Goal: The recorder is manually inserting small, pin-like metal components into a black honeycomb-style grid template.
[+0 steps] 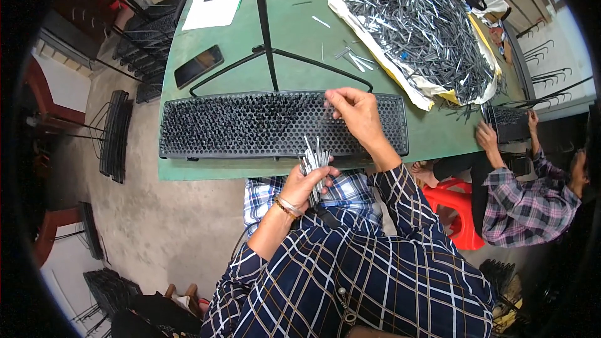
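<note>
A long black perforated board (313, 127) lies across the table in front of me. Short dark strips stand in many of its holes, thickest on the left, while more bare holes show toward the right. My left hand (305, 184), just below the board's front edge, is closed round a bundle of thin grey and black strips (316, 154). Above the right part of the board, my right hand (355, 112) is pinched, thumb against finger; anything between the tips is too small to make out. A black rod with two braces (270, 44) rises behind the board.
A heap of dark strips (419, 31) lies on a white sack at the back right. Beyond the board are loose strips (360, 61), a phone (199, 66) and paper (213, 8). On the right, a co-worker's hands (488, 136) touch another black board (510, 124), near a red stool (460, 213).
</note>
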Motion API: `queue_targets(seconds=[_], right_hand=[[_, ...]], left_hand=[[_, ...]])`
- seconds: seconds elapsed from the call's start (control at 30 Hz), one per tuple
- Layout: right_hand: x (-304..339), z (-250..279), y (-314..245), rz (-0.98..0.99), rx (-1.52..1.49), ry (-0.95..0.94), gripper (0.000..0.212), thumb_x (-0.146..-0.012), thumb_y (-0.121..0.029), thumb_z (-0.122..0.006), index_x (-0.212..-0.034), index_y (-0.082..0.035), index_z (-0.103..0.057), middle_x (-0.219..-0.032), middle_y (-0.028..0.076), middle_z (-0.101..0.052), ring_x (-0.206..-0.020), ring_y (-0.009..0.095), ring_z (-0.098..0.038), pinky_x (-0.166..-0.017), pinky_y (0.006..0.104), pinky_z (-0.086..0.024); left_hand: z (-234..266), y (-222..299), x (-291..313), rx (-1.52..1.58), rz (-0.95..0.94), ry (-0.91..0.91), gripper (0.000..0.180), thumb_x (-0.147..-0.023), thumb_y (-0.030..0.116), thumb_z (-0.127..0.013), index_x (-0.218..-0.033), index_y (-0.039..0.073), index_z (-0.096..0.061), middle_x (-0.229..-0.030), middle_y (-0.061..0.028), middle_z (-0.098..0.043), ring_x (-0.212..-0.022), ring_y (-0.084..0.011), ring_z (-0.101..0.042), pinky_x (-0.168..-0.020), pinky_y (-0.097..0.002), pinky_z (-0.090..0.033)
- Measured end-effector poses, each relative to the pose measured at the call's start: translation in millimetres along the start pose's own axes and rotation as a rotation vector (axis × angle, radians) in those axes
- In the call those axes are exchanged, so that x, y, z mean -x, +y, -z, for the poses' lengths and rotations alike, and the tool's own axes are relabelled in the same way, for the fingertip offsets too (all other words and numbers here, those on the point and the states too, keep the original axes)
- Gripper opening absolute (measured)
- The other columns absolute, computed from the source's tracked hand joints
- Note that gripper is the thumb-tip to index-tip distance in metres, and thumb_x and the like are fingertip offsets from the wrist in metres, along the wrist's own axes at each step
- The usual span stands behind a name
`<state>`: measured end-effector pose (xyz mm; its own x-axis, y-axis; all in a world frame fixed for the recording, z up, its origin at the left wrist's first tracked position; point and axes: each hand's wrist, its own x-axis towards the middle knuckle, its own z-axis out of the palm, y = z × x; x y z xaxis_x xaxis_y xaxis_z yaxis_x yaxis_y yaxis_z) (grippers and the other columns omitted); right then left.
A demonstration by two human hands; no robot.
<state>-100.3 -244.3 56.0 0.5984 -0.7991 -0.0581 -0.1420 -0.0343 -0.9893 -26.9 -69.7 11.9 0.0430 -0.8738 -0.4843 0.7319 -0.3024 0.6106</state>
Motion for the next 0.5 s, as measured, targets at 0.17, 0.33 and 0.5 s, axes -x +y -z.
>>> queue_targets(seconds=[0.17,0.33,0.5], right_hand=[[-14.6,-13.8,9.4,0.340,0.143,0.216,0.017,-0.085,-0.015,-0.065,-0.088,0.002,-0.068,-0.075,0.006,-0.066,-0.059,0.010,-0.056,-0.054,0.0230,-0.044],[-19.6,-24.3,14.6,0.546,0.324,0.256,0.012,-0.083,-0.012,-0.065,-0.085,-0.001,-0.068,-0.076,0.011,-0.065,-0.062,0.021,-0.061,-0.054,0.0298,-0.046],[-20.6,-25.2,19.3,0.592,0.374,0.240,0.012,-0.082,-0.013,-0.065,-0.085,-0.002,-0.068,-0.077,0.011,-0.065,-0.066,0.026,-0.062,-0.058,0.0328,-0.048]], left_hand=[[-1.6,-0.8,0.3,-0.002,0.013,0.006,0.029,-0.087,0.008,-0.057,-0.115,0.000,-0.051,-0.091,-0.0112,-0.064,-0.066,-0.0107,-0.056,-0.052,-0.0218,-0.046],[-1.1,0.9,1.9,-0.012,0.023,0.018,0.029,-0.088,0.009,-0.056,-0.115,0.000,-0.051,-0.093,-0.0123,-0.064,-0.067,-0.0113,-0.057,-0.054,-0.0221,-0.047],[-1.6,2.2,4.4,-0.021,0.028,0.032,0.028,-0.089,0.010,-0.055,-0.115,-0.001,-0.051,-0.094,-0.0133,-0.065,-0.072,-0.0134,-0.060,-0.058,-0.0239,-0.051]])
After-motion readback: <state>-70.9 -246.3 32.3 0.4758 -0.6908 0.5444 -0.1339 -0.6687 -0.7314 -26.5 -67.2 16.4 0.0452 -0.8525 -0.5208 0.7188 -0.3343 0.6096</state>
